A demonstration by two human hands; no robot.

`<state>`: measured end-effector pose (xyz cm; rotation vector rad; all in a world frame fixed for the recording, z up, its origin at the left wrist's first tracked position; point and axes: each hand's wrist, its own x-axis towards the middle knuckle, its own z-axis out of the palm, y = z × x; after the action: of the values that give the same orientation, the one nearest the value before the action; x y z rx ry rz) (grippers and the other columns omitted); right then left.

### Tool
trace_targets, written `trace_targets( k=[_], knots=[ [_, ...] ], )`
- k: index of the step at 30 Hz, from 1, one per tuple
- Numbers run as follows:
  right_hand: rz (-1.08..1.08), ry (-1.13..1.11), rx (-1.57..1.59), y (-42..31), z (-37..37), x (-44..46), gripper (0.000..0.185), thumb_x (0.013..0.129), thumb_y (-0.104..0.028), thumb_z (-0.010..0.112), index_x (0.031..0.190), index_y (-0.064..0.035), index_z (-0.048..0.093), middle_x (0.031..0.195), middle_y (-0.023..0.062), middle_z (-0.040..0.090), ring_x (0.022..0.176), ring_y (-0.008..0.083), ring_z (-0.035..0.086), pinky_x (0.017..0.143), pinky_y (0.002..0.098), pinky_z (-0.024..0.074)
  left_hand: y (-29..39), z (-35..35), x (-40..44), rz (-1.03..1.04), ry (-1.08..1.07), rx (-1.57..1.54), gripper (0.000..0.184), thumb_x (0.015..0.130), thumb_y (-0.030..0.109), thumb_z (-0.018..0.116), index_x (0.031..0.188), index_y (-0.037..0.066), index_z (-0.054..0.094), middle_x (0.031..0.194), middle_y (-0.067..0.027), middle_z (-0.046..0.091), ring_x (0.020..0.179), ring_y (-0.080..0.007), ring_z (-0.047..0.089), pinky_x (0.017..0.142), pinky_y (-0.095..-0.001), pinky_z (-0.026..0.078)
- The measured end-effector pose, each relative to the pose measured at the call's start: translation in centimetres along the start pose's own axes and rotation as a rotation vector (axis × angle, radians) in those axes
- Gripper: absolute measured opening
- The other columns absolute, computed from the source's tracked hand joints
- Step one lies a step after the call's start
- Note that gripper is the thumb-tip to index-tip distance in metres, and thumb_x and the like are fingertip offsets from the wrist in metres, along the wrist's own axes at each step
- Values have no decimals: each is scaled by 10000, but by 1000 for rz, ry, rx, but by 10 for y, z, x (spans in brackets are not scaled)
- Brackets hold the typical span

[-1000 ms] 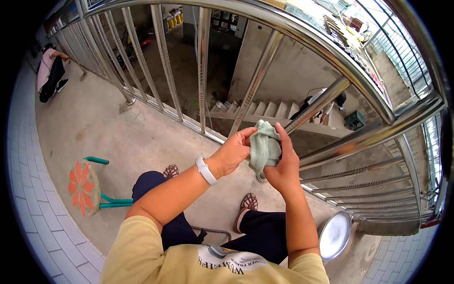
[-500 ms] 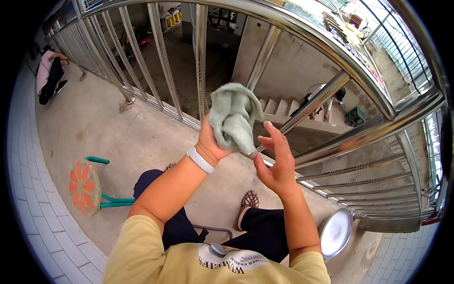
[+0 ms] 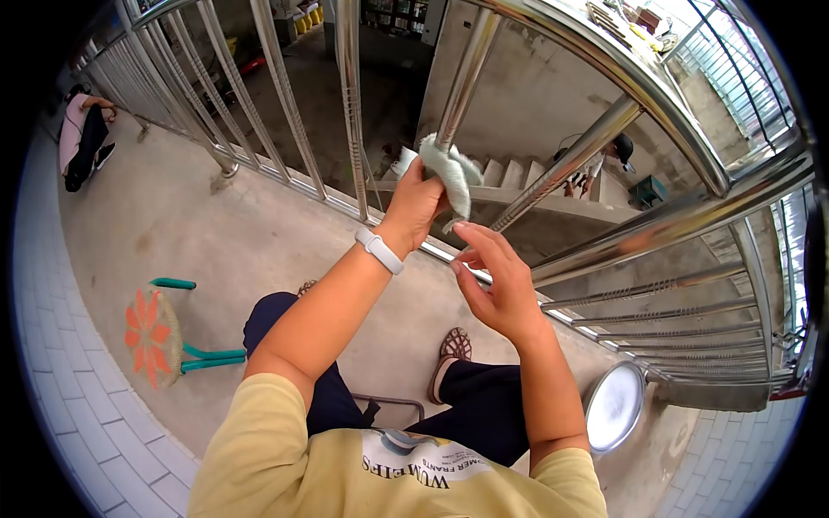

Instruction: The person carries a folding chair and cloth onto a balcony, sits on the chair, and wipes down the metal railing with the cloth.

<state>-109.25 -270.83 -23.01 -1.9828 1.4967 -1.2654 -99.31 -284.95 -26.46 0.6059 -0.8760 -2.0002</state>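
A pale green cloth (image 3: 459, 192) is wrapped around a shiny metal railing post (image 3: 469, 82), low on the post. My left hand (image 3: 413, 211), with a white band on its wrist, is closed on the cloth and presses it around the post; part of its fingers is hidden behind the cloth. Just below and to the right, my right hand (image 3: 503, 285) is held with thumb and fingers apart and nothing between them. Its fingertips are close to the hanging end of the cloth; I cannot tell whether they touch.
A stool (image 3: 154, 337) with a flower-patterned seat and green legs stands at the left. At the right, a round metal basin (image 3: 615, 406) is on the floor. One person (image 3: 85, 134) crouches by the railing far left; another (image 3: 596, 168) is below near the stairs (image 3: 511, 175).
The cloth, spread over my left hand before, is now folded around the post. My left hand has moved up and right and closed on it. My right hand has shifted slightly left.
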Motion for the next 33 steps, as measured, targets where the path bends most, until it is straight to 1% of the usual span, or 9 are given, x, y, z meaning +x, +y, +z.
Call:
trace_targets(
  k=[10, 13, 16, 18, 24, 26, 27, 29, 33],
  knots=[
    [79, -102, -44, 12, 2, 2, 368, 802, -50, 629, 1159, -40, 542, 1144, 149, 571, 835, 272, 634, 707, 346, 520, -24, -12, 11, 78, 5, 107, 132, 874, 60, 479, 1006, 70, 474, 837, -42, 562, 733, -145, 549, 658, -280, 458],
    [91, -130, -31, 12, 5, 3, 325, 798, -57, 629, 1115, -38, 561, 1117, 150, 578, 851, 301, 624, 722, 370, 513, -9, -11, 6, -16, -87, 124, 138, 894, 86, 439, 1029, 79, 469, 879, -41, 550, 776, -137, 540, 683, -283, 457],
    [-44, -108, -67, 17, 8, 2, 274, 787, -50, 630, 1057, -38, 582, 1053, 145, 596, 909, 343, 602, 734, 380, 510, 13, 7, -3, -53, 16, 82, 282, 919, 65, 384, 1182, 104, 480, 1043, -32, 564, 940, -146, 557, 793, -301, 480],
    [-59, -112, -83, 16, 7, 4, 267, 789, -54, 629, 1052, -40, 584, 1039, 146, 603, 903, 342, 605, 729, 384, 510, 33, 18, -9, 14, -70, 93, 376, 915, 91, 387, 1288, 127, 408, 1076, -21, 523, 956, -116, 518, 783, -263, 449],
    [27, -126, -93, 17, 10, 0, 217, 806, -68, 622, 1022, -50, 607, 1004, 127, 620, 836, 317, 619, 694, 373, 511, 79, 26, -27, 278, -411, 27, 411, 905, 61, 408, 1312, 113, 384, 1116, -13, 526, 986, -122, 520, 840, -282, 422],
    [20, -130, -98, 18, 9, -1, 215, 807, -70, 621, 1021, -49, 607, 999, 125, 621, 828, 317, 620, 693, 372, 511, 69, 24, -18, 171, -436, -175, 533, 899, 147, 514, 1384, 119, 293, 1280, -91, 475, 1150, -246, 498, 946, -430, 392],
    [14, -124, -103, 18, 8, -1, 213, 808, -71, 621, 1020, -48, 607, 994, 122, 622, 819, 317, 621, 692, 371, 510, 67, 25, -16, 177, -436, -177, 533, 899, 147, 514, 1384, 119, 293, 1280, -91, 475, 1150, -246, 498, 946, -430, 392],
    [12, -126, -103, 18, 7, -1, 211, 809, -72, 621, 1018, -47, 608, 992, 120, 622, 810, 317, 621, 691, 371, 509, 62, 28, -12, 196, -429, -131, 381, 914, 76, 425, 1292, 117, 393, 1133, -17, 513, 1020, -145, 511, 873, -320, 412],
    [65, -154, -94, 16, 4, -2, 207, 808, -72, 620, 1012, -41, 607, 985, 118, 624, 787, 316, 621, 684, 378, 505, 38, 8, 4, 52, -356, -127, 362, 919, 96, 443, 1275, 120, 386, 1156, -21, 502, 1046, -164, 509, 881, -351, 413]
  ],
)
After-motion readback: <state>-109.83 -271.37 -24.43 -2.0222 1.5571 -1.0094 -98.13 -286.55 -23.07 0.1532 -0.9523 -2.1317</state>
